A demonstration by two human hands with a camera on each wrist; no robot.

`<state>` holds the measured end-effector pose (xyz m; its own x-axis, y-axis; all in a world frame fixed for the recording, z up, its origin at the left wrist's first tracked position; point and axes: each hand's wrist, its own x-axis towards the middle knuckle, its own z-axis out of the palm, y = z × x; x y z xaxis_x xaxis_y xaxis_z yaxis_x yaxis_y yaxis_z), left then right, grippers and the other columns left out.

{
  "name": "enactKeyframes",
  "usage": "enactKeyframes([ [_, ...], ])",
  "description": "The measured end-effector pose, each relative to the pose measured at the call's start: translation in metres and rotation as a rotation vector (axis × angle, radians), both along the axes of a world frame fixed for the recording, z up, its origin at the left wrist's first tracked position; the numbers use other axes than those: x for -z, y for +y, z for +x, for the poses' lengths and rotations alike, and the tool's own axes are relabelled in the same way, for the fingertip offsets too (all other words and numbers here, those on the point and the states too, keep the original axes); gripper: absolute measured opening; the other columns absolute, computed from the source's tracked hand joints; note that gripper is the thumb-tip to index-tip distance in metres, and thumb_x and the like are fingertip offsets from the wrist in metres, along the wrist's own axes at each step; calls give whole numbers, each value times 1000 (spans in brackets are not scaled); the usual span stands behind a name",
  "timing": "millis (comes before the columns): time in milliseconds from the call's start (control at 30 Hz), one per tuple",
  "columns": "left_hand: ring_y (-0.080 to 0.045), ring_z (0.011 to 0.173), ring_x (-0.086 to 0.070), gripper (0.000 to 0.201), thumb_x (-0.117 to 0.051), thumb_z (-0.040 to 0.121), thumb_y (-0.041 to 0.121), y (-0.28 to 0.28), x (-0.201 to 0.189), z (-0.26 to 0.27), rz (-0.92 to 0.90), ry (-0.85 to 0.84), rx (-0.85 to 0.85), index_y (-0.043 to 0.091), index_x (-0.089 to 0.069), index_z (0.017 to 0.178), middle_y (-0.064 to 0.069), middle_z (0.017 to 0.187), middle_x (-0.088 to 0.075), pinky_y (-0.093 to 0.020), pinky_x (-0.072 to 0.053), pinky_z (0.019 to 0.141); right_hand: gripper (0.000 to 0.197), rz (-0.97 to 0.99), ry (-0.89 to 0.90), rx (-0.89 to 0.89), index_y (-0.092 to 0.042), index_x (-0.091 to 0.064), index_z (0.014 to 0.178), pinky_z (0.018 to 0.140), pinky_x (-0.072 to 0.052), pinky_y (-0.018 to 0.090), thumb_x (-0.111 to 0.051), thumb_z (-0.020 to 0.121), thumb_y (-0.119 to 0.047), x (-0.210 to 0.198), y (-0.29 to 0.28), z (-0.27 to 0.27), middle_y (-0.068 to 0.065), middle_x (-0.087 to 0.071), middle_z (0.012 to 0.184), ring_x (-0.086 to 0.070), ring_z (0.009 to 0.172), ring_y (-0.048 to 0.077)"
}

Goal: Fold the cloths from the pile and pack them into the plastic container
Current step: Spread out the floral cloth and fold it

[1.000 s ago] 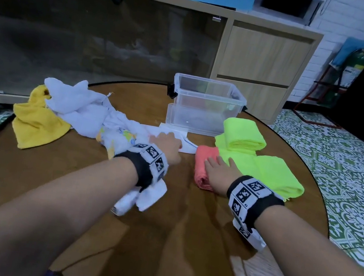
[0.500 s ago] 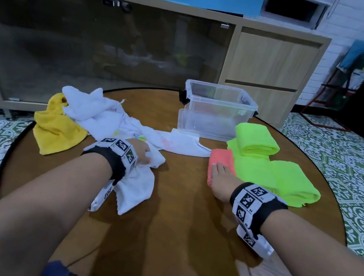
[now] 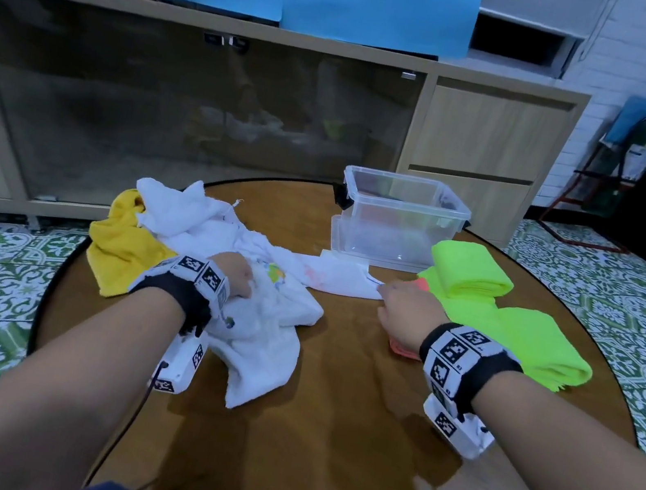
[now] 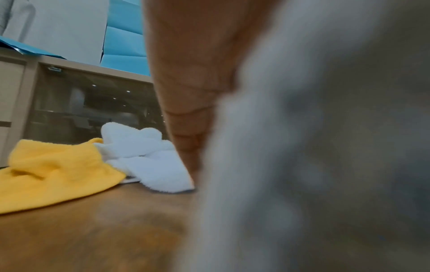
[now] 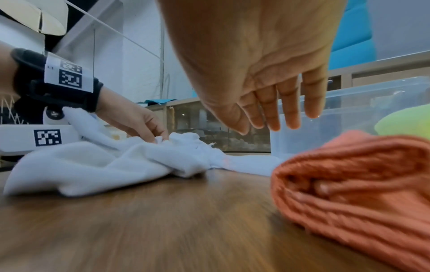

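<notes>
A crumpled white cloth (image 3: 269, 321) lies pulled out from the pile of white and yellow cloth (image 3: 118, 247) at the table's left. My left hand (image 3: 236, 272) pinches a fold of the white cloth (image 5: 104, 162) with its fingertips (image 5: 158, 137). My right hand (image 3: 405, 307) hovers with straight fingers (image 5: 288, 110) over a rolled orange cloth (image 5: 349, 174), close to the white cloth's far end (image 3: 349, 279). The clear plastic container (image 3: 397, 232) stands behind, with nothing in it that I can see.
Folded neon-green cloths (image 3: 472, 271) lie stacked right of the container, reaching to the round wooden table's (image 3: 321, 439) right edge. The yellow cloth (image 4: 51, 169) hangs near the left edge. A low cabinet with glass doors (image 3: 164, 108) stands behind.
My left hand has dragged the white cloth out of the pile toward me. My right hand has lifted off the orange cloth and moved toward the white cloth's far end.
</notes>
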<state>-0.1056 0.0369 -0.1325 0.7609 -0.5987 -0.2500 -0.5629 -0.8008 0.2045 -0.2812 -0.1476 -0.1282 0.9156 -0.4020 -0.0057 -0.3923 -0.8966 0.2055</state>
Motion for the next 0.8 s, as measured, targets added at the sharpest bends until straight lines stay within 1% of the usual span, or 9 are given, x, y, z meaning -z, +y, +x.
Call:
enactKeyframes([
  [67,-8,56,-40,23,-51,86,1,-4,-11,-6,-212,149,65,18,-59,72,6,64,-45,-16,-33,50,41,130,-114,-26,-14,-43,136,99,-40,39,-39,95,-16,-2,2,9,9,-48,137,-45,124,27],
  [167,-19,61,-46,38,-49,82,-4,-8,-27,-17,-494,408,87,18,-67,55,-6,61,-52,-20,-40,56,51,418,-282,-109,-15,-34,143,103,-36,32,-47,94,-13,-10,13,19,4,-42,144,-42,129,23],
  [267,-21,51,-41,35,-50,72,3,-9,-37,-27,-597,560,129,17,-69,46,-10,63,-45,-22,-33,53,62,727,-330,-226,-15,-32,144,91,-33,19,-60,89,-13,-17,36,27,1,-41,143,-42,128,19],
  [333,-12,39,-39,40,-50,81,1,-10,-43,-35,-665,641,150,16,-70,49,-8,52,-45,-17,-32,43,59,883,-306,-250,-16,-38,139,86,-33,19,-64,85,-11,-18,46,31,2,-49,131,-47,118,19],
  [400,-10,44,-46,35,-56,85,6,-9,-47,-40,-713,696,150,14,-71,55,-3,52,-56,-18,-37,47,35,911,-303,-247,-19,-51,113,77,-37,22,-67,83,-11,-18,52,31,2,-54,101,-51,93,19],
  [500,-12,63,-53,3,-67,85,13,-8,-52,-40,-674,573,166,14,-66,82,0,68,-60,-19,-44,61,25,755,-293,-199,-17,-46,68,52,-29,17,-66,85,-16,-20,55,25,1,-43,67,-40,63,14],
  [600,-21,90,-57,42,-76,75,22,-4,-53,-38,-403,440,176,18,-59,114,-5,95,-61,-31,-47,83,11,749,-392,-158,-10,-61,74,52,-31,17,-64,84,-13,-26,49,18,1,-51,72,-46,71,16],
  [667,-21,89,-54,32,-72,81,24,0,-57,-44,-307,443,191,18,-62,111,-6,97,-60,-29,-45,78,7,766,-430,-152,-7,-62,83,60,-35,26,-63,85,-14,-31,46,13,4,-54,78,-48,76,18],
  [800,-15,73,-49,10,-65,87,24,6,-66,-51,-364,452,229,17,-66,80,-1,75,-56,-21,-40,65,21,798,-500,-119,-18,-49,70,56,-33,27,-62,87,-21,-37,42,8,-1,-47,67,-46,69,17],
])
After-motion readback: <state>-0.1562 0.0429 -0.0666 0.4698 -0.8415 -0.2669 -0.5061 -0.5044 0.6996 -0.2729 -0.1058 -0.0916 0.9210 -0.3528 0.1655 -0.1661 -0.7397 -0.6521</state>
